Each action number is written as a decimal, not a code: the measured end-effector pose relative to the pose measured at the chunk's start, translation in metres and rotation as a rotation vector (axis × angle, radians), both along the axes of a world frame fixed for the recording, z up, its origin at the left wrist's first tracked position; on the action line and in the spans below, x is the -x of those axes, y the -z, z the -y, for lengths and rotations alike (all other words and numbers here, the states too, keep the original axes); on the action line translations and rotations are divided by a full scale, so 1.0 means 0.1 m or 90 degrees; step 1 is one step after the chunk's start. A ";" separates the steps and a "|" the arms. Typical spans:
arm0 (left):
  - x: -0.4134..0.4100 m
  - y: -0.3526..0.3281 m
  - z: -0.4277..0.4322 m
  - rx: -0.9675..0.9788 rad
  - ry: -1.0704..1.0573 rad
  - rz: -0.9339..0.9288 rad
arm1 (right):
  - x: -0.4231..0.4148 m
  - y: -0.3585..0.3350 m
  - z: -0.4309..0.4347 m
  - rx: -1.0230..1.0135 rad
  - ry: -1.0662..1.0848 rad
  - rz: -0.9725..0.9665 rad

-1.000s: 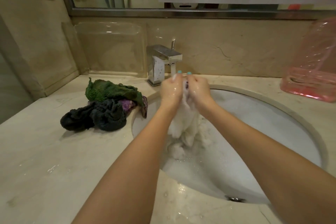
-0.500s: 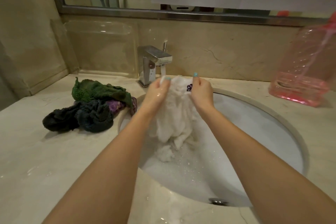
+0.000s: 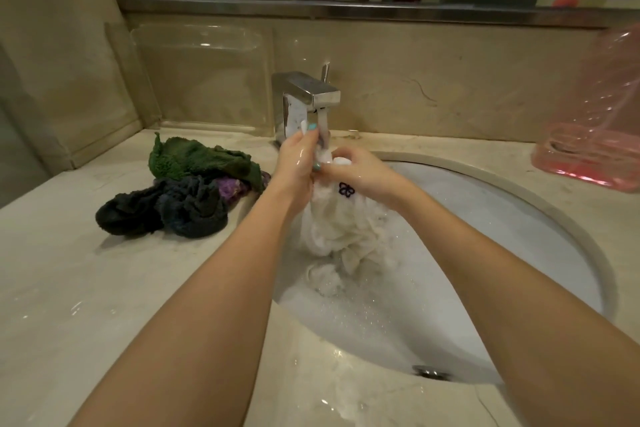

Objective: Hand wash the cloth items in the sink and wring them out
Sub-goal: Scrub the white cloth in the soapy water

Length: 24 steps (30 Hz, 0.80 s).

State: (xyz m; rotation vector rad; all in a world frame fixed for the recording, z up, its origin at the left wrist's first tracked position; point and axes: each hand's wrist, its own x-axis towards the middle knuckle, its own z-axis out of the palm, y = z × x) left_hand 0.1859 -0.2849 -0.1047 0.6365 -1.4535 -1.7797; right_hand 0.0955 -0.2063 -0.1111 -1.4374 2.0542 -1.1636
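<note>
A wet white cloth [image 3: 337, 225] with a small purple flower mark hangs over the oval sink [image 3: 491, 218], its lower end trailing into foamy water. My left hand [image 3: 298, 158] grips the cloth's top just under the chrome tap [image 3: 304, 100]. My right hand [image 3: 356, 170] clutches the same bunched top beside it, knuckles close to the left hand's fingers. On the counter left of the sink lies a pile of cloths: a green one [image 3: 201, 158], a black one [image 3: 162, 210] and a purple one [image 3: 230, 189].
A pink transparent plastic container [image 3: 595, 135] stands on the counter at the right. A clear plastic panel [image 3: 204, 76] leans against the back wall left of the tap. The sink drain [image 3: 431, 373] sits near the front. The marble counter [image 3: 69, 288] is wet.
My hands, spread apart holding the cloth's top edge half a second ago, have come back together and bunched the cloth under the tap. The view shifted slightly.
</note>
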 end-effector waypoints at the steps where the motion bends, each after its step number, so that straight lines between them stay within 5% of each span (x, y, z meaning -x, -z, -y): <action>1: 0.00 -0.02 -0.03 0.012 0.007 0.010 | 0.01 0.02 -0.01 0.001 0.015 0.000; 4: 0.03 0.05 0.00 0.083 0.078 0.038 | 0.09 -0.01 -0.04 0.108 0.024 0.104; 10: 0.00 0.22 0.07 0.108 0.338 0.240 | 0.22 -0.36 -0.16 0.340 -0.006 0.703; 14: -0.04 0.23 -0.03 0.214 0.424 0.431 | 0.22 -0.49 -0.23 0.420 -0.033 0.761; 17: -0.10 0.20 0.02 0.187 0.400 0.457 | 0.35 -0.47 -0.29 0.461 0.078 0.781; 21: -0.24 0.10 0.14 0.044 0.267 0.247 | 0.64 -0.09 -0.35 0.426 0.363 0.756; 24: -0.23 0.05 0.11 -0.032 0.174 0.081 | 0.62 0.10 -0.30 0.277 0.339 0.695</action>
